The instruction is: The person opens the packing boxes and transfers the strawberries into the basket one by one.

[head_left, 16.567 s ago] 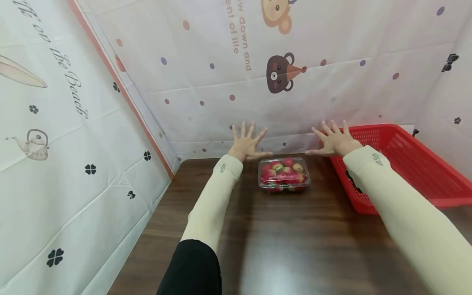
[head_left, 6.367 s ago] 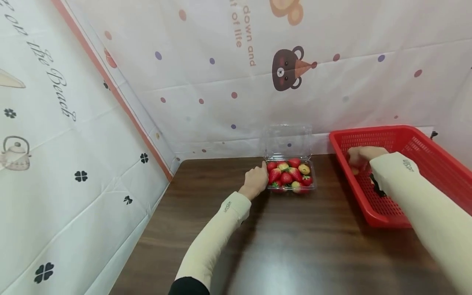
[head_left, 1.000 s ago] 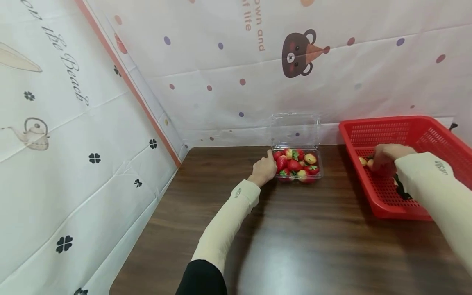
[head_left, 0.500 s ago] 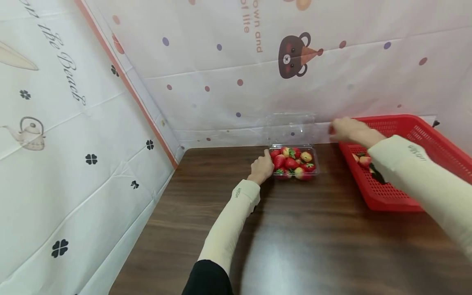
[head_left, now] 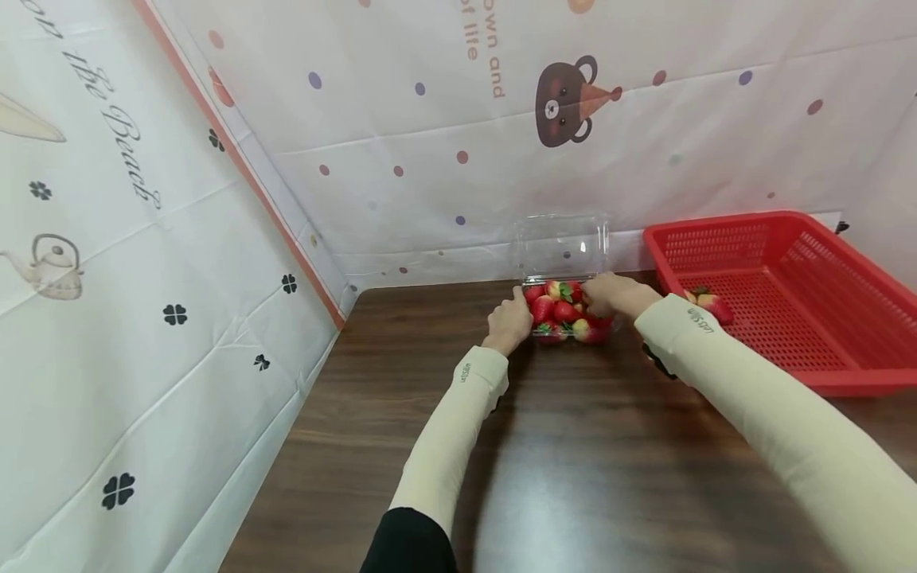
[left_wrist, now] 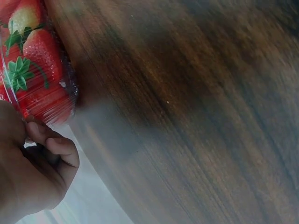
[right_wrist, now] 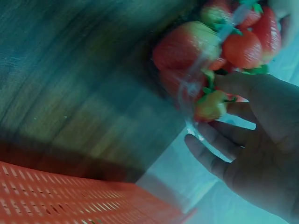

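A clear plastic clamshell box (head_left: 517, 263) stands on the table with its lid up against the wall. Red and pale-tipped strawberries (head_left: 566, 311) fill its base. At the box's left side my left hand (head_left: 509, 323) has curled fingers, and in the left wrist view it pinches the corner edge. My right hand (head_left: 618, 295) reaches over the box's right end. The right wrist view shows a pale yellow-red strawberry (right_wrist: 210, 108) between its thumb and fingers, just at the rim. The remaining fingers extend outside the rim.
To the right, a red perforated basket (head_left: 860, 380) holds a few strawberries (head_left: 716, 308) near its left side. A dark wooden table (head_left: 372, 382) carries both. Patterned white sheets (head_left: 401, 95) rise as walls behind and on the left.
From the basket, my right hand has moved left to the box with a strawberry. My left hand has stayed at the box. Much earlier the lid was closed and both hands were spread.
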`<state>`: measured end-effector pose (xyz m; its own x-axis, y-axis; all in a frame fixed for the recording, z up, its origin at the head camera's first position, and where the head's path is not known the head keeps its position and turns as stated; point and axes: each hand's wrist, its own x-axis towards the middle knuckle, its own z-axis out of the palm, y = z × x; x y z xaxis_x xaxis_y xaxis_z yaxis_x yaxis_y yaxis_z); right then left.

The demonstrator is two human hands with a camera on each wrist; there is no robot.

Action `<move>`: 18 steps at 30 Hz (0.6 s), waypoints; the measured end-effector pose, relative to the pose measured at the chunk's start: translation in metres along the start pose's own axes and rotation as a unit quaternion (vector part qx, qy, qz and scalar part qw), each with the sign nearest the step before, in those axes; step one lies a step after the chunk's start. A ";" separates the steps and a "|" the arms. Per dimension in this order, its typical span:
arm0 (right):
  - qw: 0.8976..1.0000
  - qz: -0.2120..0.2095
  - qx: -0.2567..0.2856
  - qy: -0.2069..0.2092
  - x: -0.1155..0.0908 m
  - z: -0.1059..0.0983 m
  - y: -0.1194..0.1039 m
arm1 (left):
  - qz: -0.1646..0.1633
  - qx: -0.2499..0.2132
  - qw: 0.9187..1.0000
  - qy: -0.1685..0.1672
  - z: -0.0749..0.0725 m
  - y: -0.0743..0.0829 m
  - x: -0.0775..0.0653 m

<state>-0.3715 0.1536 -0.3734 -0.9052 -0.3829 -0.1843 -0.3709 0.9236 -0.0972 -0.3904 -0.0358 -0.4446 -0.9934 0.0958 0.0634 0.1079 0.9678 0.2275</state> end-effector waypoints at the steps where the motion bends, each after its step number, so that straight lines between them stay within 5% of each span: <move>1: 1.000 0.001 -0.008 0.005 0.001 0.002 0.000 | -0.001 -0.001 1.000 0.000 0.000 0.000 0.000; 8: 0.999 0.018 -0.003 0.030 0.000 0.006 0.004 | -0.004 -0.009 1.000 0.004 0.000 0.002 0.002; 18: 0.998 -0.030 0.038 0.035 0.001 0.003 0.007 | -0.012 0.001 1.000 0.003 0.004 0.004 0.001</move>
<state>-0.3745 0.1592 -0.3772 -0.8948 -0.4336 -0.1065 -0.4115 0.8935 -0.1801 -0.3915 -0.0309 -0.4473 -0.9954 0.0713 0.0643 0.0842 0.9701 0.2278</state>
